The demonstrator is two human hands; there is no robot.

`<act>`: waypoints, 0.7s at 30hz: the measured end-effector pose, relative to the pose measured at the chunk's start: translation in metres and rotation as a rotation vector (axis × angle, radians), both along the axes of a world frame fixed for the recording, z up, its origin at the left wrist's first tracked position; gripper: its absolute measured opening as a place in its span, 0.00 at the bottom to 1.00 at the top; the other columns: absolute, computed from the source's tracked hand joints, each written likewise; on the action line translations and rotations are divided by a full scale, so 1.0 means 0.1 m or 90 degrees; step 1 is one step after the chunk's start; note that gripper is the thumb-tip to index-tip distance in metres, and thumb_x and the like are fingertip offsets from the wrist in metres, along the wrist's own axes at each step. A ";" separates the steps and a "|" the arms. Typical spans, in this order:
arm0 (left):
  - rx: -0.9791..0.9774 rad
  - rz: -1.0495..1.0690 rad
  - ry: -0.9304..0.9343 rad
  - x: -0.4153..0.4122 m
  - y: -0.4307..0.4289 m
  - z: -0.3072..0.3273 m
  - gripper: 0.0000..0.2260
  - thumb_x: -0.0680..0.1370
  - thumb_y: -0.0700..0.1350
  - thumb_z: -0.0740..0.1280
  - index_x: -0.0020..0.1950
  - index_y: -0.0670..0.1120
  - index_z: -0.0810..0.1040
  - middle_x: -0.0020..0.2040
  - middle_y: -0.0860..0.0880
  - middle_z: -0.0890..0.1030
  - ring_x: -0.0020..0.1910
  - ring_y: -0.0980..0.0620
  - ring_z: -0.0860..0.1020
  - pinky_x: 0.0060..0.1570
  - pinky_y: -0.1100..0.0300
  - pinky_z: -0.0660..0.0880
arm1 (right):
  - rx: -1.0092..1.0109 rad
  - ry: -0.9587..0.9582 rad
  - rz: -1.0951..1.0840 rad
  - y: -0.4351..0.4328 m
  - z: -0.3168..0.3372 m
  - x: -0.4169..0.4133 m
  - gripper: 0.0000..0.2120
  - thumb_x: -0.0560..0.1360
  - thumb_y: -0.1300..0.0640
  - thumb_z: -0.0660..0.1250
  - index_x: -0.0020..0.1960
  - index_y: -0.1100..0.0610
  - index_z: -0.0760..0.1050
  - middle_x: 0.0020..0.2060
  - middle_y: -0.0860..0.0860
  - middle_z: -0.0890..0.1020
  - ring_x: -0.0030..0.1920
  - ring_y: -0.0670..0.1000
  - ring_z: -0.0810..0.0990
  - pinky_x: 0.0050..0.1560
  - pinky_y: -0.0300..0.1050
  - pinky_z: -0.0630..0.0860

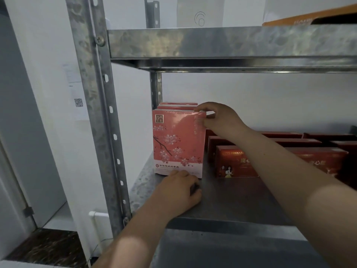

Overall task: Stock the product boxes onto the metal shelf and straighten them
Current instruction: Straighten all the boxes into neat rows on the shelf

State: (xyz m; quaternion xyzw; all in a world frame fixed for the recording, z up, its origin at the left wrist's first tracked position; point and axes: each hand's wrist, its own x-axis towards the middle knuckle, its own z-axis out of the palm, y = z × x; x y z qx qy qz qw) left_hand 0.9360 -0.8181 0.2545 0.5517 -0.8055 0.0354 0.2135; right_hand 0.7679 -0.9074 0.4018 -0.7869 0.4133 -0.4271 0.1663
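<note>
A pink box with flowers on it stands upright at the left end of the metal shelf, close to the back corner post. Two more pink boxes stand right behind it, and only their top edges show.

The right hand holds the top right corner of the front pink box. Its fingers curl over the top edge and the thumb presses the right side, so they pinch the box.

The left hand rests on the shelf just in front of the box, at its bottom edge. Its fingers are bent and close together, and the tips touch the bottom of the box front. I cannot tell if they grip anything.

To the right of the pink boxes, dark red boxes lie flat in rows going to the back of the shelf. The right arm reaches over them.

The shelf above carries a white box and an orange box. A paper with a square code hangs on the wall at the left
</note>
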 end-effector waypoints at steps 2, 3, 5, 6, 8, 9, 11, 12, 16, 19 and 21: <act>-0.003 0.000 0.000 0.00 0.00 -0.01 0.16 0.78 0.59 0.61 0.62 0.56 0.78 0.58 0.54 0.78 0.58 0.52 0.72 0.59 0.56 0.73 | -0.001 0.003 0.002 0.02 -0.01 0.00 0.13 0.78 0.56 0.71 0.61 0.45 0.81 0.66 0.41 0.78 0.55 0.44 0.81 0.58 0.40 0.76; -0.004 -0.001 0.003 0.00 0.00 -0.01 0.16 0.78 0.59 0.61 0.62 0.56 0.78 0.58 0.55 0.78 0.58 0.52 0.72 0.59 0.56 0.73 | -0.002 0.004 0.002 0.03 0.00 0.01 0.14 0.78 0.56 0.71 0.62 0.45 0.81 0.66 0.41 0.78 0.55 0.44 0.81 0.59 0.40 0.76; -0.005 -0.006 0.007 0.00 0.00 -0.01 0.16 0.78 0.59 0.61 0.62 0.57 0.78 0.57 0.55 0.78 0.57 0.52 0.72 0.58 0.55 0.73 | -0.006 0.005 0.000 0.03 -0.01 0.01 0.14 0.78 0.57 0.71 0.62 0.45 0.80 0.67 0.41 0.78 0.56 0.44 0.81 0.60 0.40 0.76; -0.004 -0.008 0.006 0.00 -0.01 -0.01 0.16 0.78 0.59 0.61 0.61 0.57 0.78 0.56 0.55 0.78 0.57 0.53 0.72 0.58 0.55 0.73 | -0.005 0.005 0.000 0.03 -0.01 0.02 0.14 0.78 0.57 0.71 0.62 0.45 0.80 0.67 0.41 0.77 0.55 0.43 0.81 0.58 0.37 0.77; -0.007 -0.009 0.003 0.00 -0.01 -0.02 0.16 0.78 0.60 0.61 0.61 0.57 0.79 0.55 0.54 0.78 0.56 0.53 0.72 0.58 0.54 0.74 | 0.008 -0.003 0.004 0.03 -0.01 0.02 0.14 0.79 0.58 0.71 0.62 0.45 0.80 0.66 0.40 0.77 0.53 0.42 0.81 0.47 0.30 0.74; -0.010 -0.007 0.003 0.00 -0.01 -0.03 0.16 0.78 0.60 0.61 0.60 0.56 0.79 0.55 0.54 0.78 0.55 0.53 0.72 0.57 0.54 0.74 | 0.014 -0.011 0.007 0.03 -0.02 0.03 0.14 0.79 0.59 0.71 0.61 0.45 0.80 0.65 0.40 0.77 0.52 0.41 0.81 0.42 0.28 0.73; -0.009 -0.003 0.003 0.00 -0.02 -0.04 0.16 0.78 0.60 0.60 0.60 0.56 0.79 0.54 0.54 0.78 0.55 0.53 0.73 0.56 0.53 0.75 | 0.021 -0.029 0.011 0.03 -0.03 0.02 0.14 0.78 0.59 0.71 0.61 0.46 0.80 0.63 0.38 0.77 0.49 0.40 0.82 0.38 0.26 0.72; -0.009 -0.004 0.003 0.01 -0.02 -0.05 0.16 0.77 0.60 0.60 0.59 0.56 0.79 0.54 0.54 0.78 0.54 0.53 0.73 0.56 0.53 0.75 | 0.018 -0.033 0.011 0.02 -0.04 0.02 0.14 0.78 0.59 0.71 0.61 0.46 0.80 0.62 0.38 0.77 0.49 0.40 0.82 0.39 0.26 0.73; -0.014 -0.008 0.008 0.00 -0.02 -0.04 0.15 0.78 0.59 0.61 0.60 0.56 0.79 0.54 0.54 0.78 0.55 0.52 0.73 0.56 0.54 0.75 | 0.005 -0.047 0.009 0.01 -0.07 0.04 0.14 0.78 0.59 0.71 0.61 0.46 0.81 0.63 0.40 0.78 0.51 0.46 0.84 0.52 0.36 0.79; -0.016 -0.008 0.006 0.00 -0.02 -0.04 0.15 0.78 0.59 0.61 0.59 0.56 0.79 0.54 0.54 0.78 0.54 0.52 0.73 0.56 0.54 0.75 | -0.007 -0.035 0.002 0.00 -0.09 0.05 0.14 0.78 0.58 0.71 0.61 0.45 0.81 0.65 0.42 0.79 0.55 0.45 0.83 0.59 0.41 0.78; -0.020 -0.009 0.006 0.00 -0.03 -0.05 0.15 0.77 0.59 0.60 0.59 0.56 0.79 0.53 0.54 0.78 0.54 0.52 0.73 0.55 0.53 0.75 | -0.008 -0.023 0.000 0.01 -0.09 0.04 0.14 0.78 0.56 0.71 0.62 0.45 0.80 0.65 0.42 0.79 0.56 0.45 0.82 0.59 0.39 0.77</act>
